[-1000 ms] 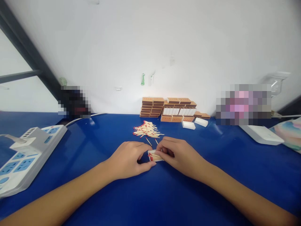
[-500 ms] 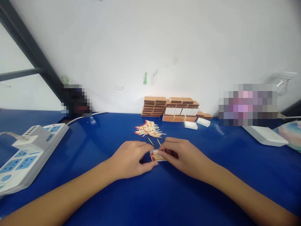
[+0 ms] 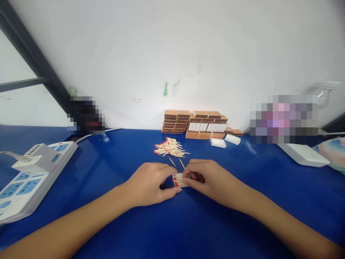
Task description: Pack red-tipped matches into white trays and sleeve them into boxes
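A small white matchbox tray (image 3: 185, 186) holding red-tipped matches (image 3: 179, 182) sits on the blue table in front of me. My left hand (image 3: 151, 182) grips the tray's left end between thumb and fingers. The pinched fingertips of my right hand (image 3: 203, 175) are over the tray's right part, on a match whose far end they hide. Just beyond my hands, a loose match (image 3: 171, 161) and another stray match (image 3: 182, 163) lie apart from the heap of matches (image 3: 169, 147).
Stacked matchboxes (image 3: 175, 122) stand against the wall, beside more boxes and upright white trays (image 3: 207, 126). Two white trays lie in front, including a nearer one (image 3: 218, 143). A power strip (image 3: 35, 180) occupies the left; a white object (image 3: 303, 155) lies at right.
My right hand has shifted slightly right and down over the tray, uncovering more of the match heads. My left hand keeps its hold on the tray.
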{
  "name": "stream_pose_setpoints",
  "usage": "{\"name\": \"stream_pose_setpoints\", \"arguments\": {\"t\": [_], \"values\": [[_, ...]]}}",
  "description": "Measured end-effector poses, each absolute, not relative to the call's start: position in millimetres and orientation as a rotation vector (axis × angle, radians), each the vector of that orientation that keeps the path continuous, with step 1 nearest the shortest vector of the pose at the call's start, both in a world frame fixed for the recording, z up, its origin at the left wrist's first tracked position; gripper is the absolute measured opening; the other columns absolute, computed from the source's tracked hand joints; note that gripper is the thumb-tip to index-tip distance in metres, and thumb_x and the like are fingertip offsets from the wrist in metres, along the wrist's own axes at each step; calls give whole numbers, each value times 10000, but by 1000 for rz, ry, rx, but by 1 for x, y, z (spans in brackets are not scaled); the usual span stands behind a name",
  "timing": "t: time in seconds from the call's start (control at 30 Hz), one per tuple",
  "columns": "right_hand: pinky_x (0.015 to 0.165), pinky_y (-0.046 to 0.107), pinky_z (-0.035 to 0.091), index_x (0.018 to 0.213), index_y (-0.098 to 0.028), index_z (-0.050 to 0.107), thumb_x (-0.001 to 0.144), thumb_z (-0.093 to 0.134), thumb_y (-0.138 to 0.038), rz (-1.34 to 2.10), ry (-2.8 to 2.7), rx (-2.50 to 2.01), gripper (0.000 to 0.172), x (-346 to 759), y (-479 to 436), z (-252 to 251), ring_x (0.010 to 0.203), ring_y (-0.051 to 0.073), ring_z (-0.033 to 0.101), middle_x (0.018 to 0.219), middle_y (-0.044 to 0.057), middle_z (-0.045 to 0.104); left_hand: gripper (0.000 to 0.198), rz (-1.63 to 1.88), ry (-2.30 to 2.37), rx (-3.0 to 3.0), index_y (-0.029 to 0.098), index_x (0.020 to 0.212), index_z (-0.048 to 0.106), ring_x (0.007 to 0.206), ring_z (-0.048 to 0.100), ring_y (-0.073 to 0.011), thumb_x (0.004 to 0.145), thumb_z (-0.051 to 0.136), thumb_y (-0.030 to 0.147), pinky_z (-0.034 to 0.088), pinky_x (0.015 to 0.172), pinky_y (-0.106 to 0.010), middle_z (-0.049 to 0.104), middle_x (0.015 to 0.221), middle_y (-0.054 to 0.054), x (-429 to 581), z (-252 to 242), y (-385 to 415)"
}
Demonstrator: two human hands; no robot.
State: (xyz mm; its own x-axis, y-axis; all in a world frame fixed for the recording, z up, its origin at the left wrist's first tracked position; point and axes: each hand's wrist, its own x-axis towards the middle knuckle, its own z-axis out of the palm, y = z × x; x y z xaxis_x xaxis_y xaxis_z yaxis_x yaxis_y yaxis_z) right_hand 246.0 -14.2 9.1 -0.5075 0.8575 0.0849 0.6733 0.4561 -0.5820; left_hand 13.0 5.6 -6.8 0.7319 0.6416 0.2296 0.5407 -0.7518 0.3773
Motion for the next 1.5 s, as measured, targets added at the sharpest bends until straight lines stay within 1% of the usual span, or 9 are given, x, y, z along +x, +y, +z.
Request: {"name": "stream_pose_setpoints", "arguments": {"t": [0.23, 0.47, 0.63, 0.73, 0.9, 1.03, 1.2, 1.4, 1.5], "values": [[561, 257, 341, 798, -212, 702, 936, 653, -218, 610, -2406, -1321, 147, 248, -17, 14, 607, 120, 500, 707, -22, 596, 272, 545, 892, 2632, 220, 1089, 715, 612, 554, -128, 901, 698, 416, 378, 582, -258, 602, 686, 36, 13, -6, 3], [584, 257, 344, 800, -204, 701, 949, 694, -384, 603, -2409, -1331, 234, 247, -19, 8, 646, 124, 527, 747, -12, 633, 262, 552, 858, 2652, 208, 1080, 714, 616, 556, -125, 913, 685, 408, 389, 593, -258, 598, 695, 35, 14, -6, 3], [615, 247, 359, 860, -206, 728, 952, 684, -271, 663, -2431, -1242, 120, 247, -17, 8, 673, 117, 549, 787, -11, 649, 253, 556, 844, 2623, 210, 1073, 710, 614, 553, -125, 912, 683, 404, 386, 597, -253, 594, 688, 40, 13, -7, 3], [649, 240, 385, 894, -214, 741, 975, 632, -212, 742, -2450, -1145, 136, 248, -17, 11, 713, 113, 579, 840, -7, 667, 263, 517, 844, 2578, 220, 1063, 707, 609, 552, -117, 901, 695, 427, 389, 600, -247, 597, 696, 46, 12, -5, 5], [592, 247, 371, 901, -236, 749, 980, 624, -277, 760, -2387, -1172, 154, 254, -11, 11, 643, 114, 536, 764, -20, 638, 302, 462, 912, 2538, 238, 1098, 712, 607, 551, -114, 854, 742, 413, 377, 589, -239, 585, 687, 59, 11, -2, 6], [556, 270, 362, 901, -241, 720, 981, 598, -378, 558, -2162, -1380, 200, 263, 3, 4, 581, 131, 481, 648, -36, 572, 295, 465, 887, 2560, 251, 1098, 711, 611, 560, -112, 854, 742, 415, 380, 603, -235, 600, 692, 63, 12, -4, 5], [612, 298, 399, 801, -212, 668, 883, 704, -466, 339, -2020, -1551, 269, 254, 13, -6, 674, 162, 552, 758, 11, 628, 317, 479, 908, 2580, 237, 1104, 711, 596, 550, -119, 863, 731, 444, 367, 586, -243, 600, 678, 54, 13, -7, 4], [643, 306, 403, 792, -209, 649, 949, 626, -270, 419, -2138, -1687, 171, 244, 12, -8, 713, 164, 575, 858, 30, 638, 331, 496, 962, 2602, 226, 1096, 716, 567, 519, -119, 867, 723, 465, 336, 561, -250, 568, 652, 52, 13, -9, 5], [674, 298, 416, 860, -209, 640, 994, 584, -278, 472, -2191, -1550, 161, 253, 8, -2, 737, 156, 563, 890, 26, 628, 344, 488, 1030, 2575, 228, 1100, 713, 553, 512, -118, 864, 726, 478, 328, 559, -247, 554, 633, 56, 13, -8, 6]]}}
